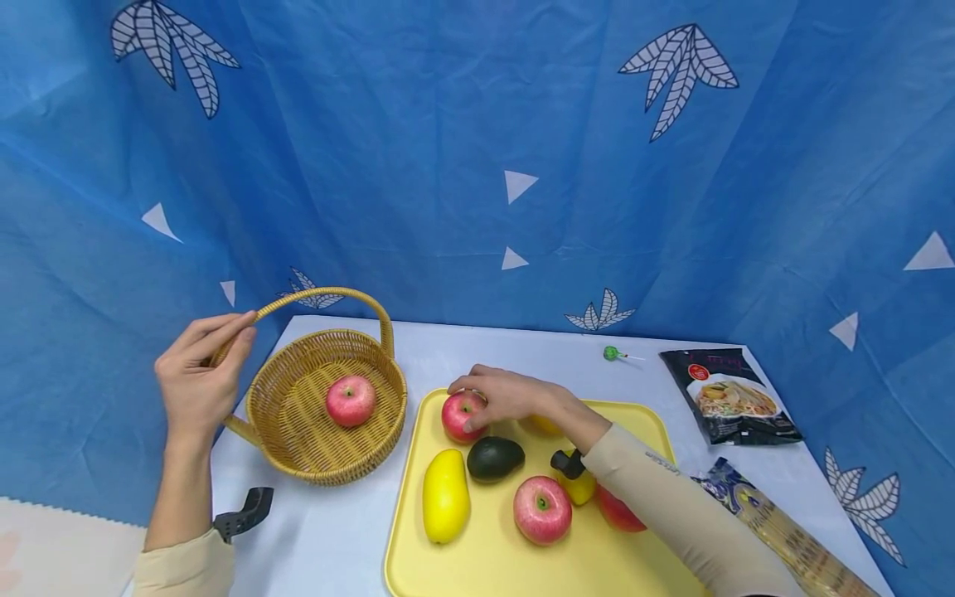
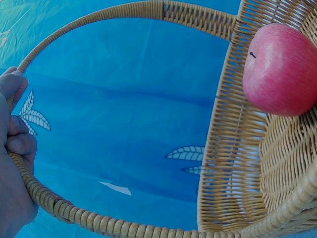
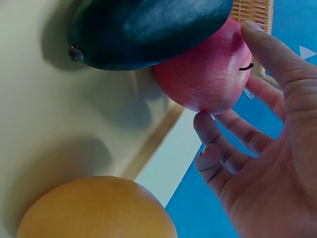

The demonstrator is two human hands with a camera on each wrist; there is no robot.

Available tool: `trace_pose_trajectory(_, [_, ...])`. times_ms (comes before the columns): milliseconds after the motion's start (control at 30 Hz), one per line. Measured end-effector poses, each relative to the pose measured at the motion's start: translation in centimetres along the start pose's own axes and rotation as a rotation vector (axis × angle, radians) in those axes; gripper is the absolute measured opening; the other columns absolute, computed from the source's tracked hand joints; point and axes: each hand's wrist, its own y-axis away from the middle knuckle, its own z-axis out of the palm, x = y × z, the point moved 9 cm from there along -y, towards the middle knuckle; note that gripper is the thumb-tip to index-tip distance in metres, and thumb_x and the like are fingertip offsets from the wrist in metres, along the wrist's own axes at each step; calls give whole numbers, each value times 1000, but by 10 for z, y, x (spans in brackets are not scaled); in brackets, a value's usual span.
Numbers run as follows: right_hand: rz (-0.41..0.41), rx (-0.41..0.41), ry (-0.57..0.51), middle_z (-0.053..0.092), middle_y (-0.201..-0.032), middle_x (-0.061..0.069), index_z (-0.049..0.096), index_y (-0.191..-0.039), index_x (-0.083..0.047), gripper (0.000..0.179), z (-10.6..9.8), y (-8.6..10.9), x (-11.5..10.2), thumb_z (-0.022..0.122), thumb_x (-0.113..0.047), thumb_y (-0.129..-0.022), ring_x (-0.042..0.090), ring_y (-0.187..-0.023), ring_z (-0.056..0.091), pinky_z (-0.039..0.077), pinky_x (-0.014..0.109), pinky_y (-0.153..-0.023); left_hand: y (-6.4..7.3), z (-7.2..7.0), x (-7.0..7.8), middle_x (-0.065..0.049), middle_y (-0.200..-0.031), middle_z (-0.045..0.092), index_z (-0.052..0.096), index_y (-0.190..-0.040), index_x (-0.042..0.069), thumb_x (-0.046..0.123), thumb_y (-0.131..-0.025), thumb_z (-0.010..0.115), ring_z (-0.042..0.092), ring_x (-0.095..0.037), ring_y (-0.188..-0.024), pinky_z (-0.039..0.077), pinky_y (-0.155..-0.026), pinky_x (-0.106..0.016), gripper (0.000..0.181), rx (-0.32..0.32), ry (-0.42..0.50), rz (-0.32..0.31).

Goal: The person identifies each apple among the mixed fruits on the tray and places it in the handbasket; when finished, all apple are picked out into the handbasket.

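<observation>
Grip, left hand [image 1: 200, 377]: thumb and fingers pinch the arched handle [image 1: 326, 291] of the wicker basket [image 1: 336, 474], just left of the yellow tray [image 1: 507, 572]. Grip, right hand [image 1: 515, 394]: thumb and fingers curve round the red apple [image 1: 457, 414] in the tray's far left corner; I cannot tell how firmly. For a sound hold, I should seat thumb and fingertips on opposite sides before applying force, and lift vertically to clear the rim.

Caution: the avocado [image 1: 496, 458] lies just beside the apple and could roll if nudged. The mango [image 1: 445, 497] and a second apple [image 1: 542, 510] lie nearer me. My right forearm [image 1: 649, 489] hides other fruit. Beyond the tray: a green lollipop [image 1: 612, 353] and a black packet [image 1: 731, 396]. The basket contains another apple [image 1: 351, 401].
</observation>
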Motion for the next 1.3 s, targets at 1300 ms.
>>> trace_pose_trajectory(1300, [71, 5, 170, 54, -122, -3, 52, -145, -36, 73, 12, -7, -6, 79, -55, -81, 11, -96, 57, 51, 28, -82, 0, 0, 6, -18, -100, 72, 76, -105, -7, -14, -86, 70, 63, -1, -87, 47, -70, -7, 21, 5, 8, 0])
